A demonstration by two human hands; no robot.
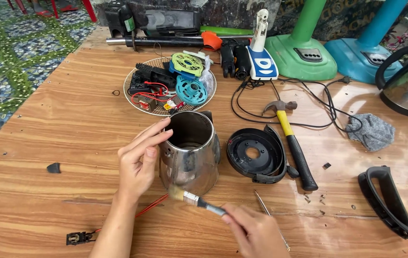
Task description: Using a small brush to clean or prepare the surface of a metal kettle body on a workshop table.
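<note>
A shiny steel kettle body [190,157] stands upright and open-topped in the middle of the wooden table [70,124]. My left hand [139,160] grips its left side and rim. My right hand [256,231] holds a small paintbrush [195,199] by the handle. The bristles touch the kettle's lower front wall. A thin red wire [149,206] runs out from under the kettle toward a small black plug part [79,237].
A black round kettle base [256,155], a yellow-handled hammer [292,143] and a thin metal rod [266,210] lie to the right. A black kettle handle [389,200] is farther right. A wire grille with parts [168,86], fan bases [304,52], another kettle [407,81] and a grey rag [371,131] sit behind.
</note>
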